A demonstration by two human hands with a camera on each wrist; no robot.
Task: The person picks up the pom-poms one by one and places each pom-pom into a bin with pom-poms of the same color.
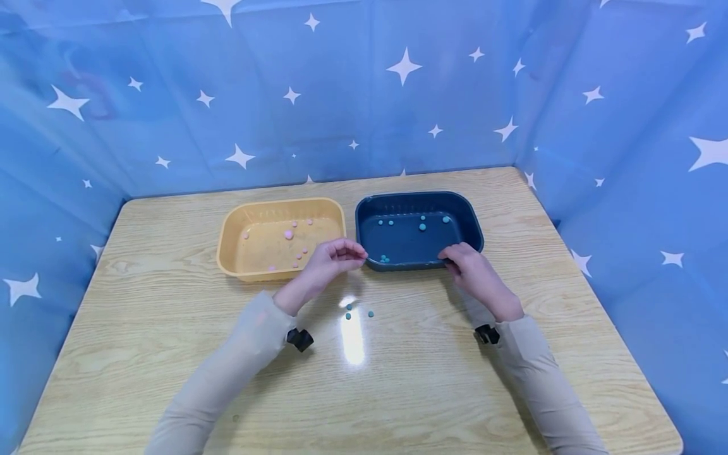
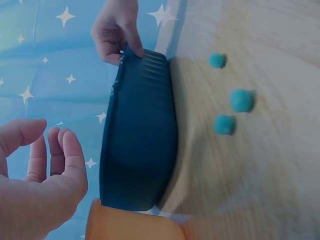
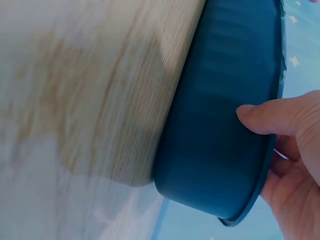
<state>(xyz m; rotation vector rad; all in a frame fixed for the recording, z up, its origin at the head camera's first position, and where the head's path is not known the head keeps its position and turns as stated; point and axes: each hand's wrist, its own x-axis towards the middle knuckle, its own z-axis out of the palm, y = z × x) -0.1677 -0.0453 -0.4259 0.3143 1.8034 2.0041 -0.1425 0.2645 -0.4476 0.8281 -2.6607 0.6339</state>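
Note:
My right hand (image 1: pixel 476 278) grips the front rim of a dark blue plastic basin (image 1: pixel 409 266) near its right end. In the right wrist view the thumb (image 3: pixel 255 117) lies on the outer wall, with the fingers over the rim and partly hidden. My left hand (image 1: pixel 325 268) hovers by the basin's front left corner. Its fingers are loosely bent and hold nothing in the left wrist view, the thumb apart from them. Several small teal balls, among them one larger ball (image 1: pixel 423 227), lie inside the blue basin.
A yellow-orange basin (image 1: pixel 264 249) with several pink balls, one bigger pink ball (image 1: pixel 289 234) among them, stands to the left. Three teal balls, including one at the right (image 1: pixel 371 314), lie on the wooden table (image 1: pixel 409 379) in front. Blue star-patterned curtains (image 1: pixel 341 114) enclose the table.

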